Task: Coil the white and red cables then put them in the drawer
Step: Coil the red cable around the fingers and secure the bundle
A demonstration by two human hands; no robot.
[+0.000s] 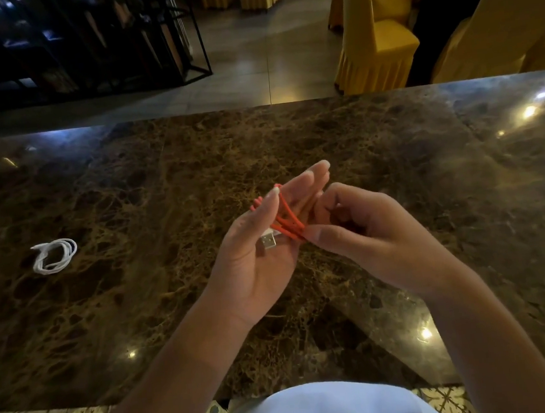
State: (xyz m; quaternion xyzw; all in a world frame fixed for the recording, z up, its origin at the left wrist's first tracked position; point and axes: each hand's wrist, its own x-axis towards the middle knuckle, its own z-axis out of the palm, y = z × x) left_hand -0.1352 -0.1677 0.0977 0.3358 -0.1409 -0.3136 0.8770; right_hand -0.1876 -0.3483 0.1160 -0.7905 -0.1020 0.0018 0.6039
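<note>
Left hand [261, 240] and right hand [362, 228] grip red cable [287, 220]; coiled white cable [54, 256] lies far left on marble counter [392, 163].

No readable text, label, brand, number or sign appeared on anything in view

Just 1 view, worn on the head, looks forward and down over the marble counter [391, 149] at close range. Its far background is dim, perhaps a dining room.

Looped red cable [288, 219]; coiled white cable [54, 256]
</note>
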